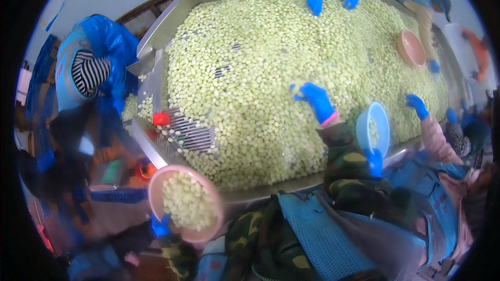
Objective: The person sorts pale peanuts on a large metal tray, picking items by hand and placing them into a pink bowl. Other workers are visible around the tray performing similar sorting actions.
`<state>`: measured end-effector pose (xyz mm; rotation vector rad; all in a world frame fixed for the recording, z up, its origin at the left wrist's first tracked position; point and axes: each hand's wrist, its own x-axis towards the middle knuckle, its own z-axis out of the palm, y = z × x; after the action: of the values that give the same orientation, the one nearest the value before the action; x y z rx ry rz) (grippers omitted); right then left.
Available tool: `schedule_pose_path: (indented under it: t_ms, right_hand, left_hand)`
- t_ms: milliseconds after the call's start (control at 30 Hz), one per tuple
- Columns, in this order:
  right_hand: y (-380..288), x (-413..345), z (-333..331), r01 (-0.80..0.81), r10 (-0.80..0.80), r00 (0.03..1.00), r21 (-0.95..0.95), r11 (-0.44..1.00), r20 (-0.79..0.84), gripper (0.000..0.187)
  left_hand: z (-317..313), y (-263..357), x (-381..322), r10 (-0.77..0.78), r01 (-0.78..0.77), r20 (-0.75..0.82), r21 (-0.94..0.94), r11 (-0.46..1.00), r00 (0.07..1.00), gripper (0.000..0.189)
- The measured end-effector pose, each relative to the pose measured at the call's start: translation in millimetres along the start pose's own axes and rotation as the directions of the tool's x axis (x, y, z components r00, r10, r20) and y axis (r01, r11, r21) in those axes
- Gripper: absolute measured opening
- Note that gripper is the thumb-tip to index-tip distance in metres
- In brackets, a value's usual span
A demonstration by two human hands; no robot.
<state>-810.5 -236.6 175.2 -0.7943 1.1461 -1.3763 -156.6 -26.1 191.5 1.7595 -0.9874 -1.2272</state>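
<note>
At the lower left, my left hand (161, 225) in a blue glove grips the rim of a pink plastic basin (216, 199), which is tilted. Pale green oval pieces (189, 203), like peeled beans or grapes, fill much of it. My right hand (315, 99), gloved in blue with a pink cuff, reaches over the heap (254, 125) of the same pieces. One pale piece shows between its fingertips; I cannot tell if it is held. Under the heap is a large metal sorting table (250, 199) with a slotted grate (193, 130) bared at its left.
A neighbour's gloved hand (375, 162) holds a light blue basin (384, 132) close to my right arm. Across the table, another person's hands (314, 4) touch the heap. A red block (161, 119) sits by the left outlet, where a person in a blue apron (117, 43) bends.
</note>
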Motion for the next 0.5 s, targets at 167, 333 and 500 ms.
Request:
schedule_pose_path:
  t_ms: [167, 333, 500]
  right_hand:
    - [57, -27, -10, -0.127, 0.194, 0.976, -0.473, 0.872, 0.097, 0.019]
    - [68, -56, -18, -0.245, 0.265, 0.964, -0.388, 0.888, -0.002, 0.027]
    - [51, -64, 37, 0.069, 0.136, 0.966, -0.728, 0.683, 0.219, 0.046]
  left_hand:
    - [-18, -49, 11, -0.011, 0.027, -0.145, 0.108, 0.994, 0.989, 0.049]
    - [-29, -44, 17, -0.093, 0.09, 0.019, 0.092, 0.992, 0.996, 0.051]
    - [-44, -63, 26, -0.018, 0.022, -0.051, 0.065, 0.998, 0.999, 0.046]
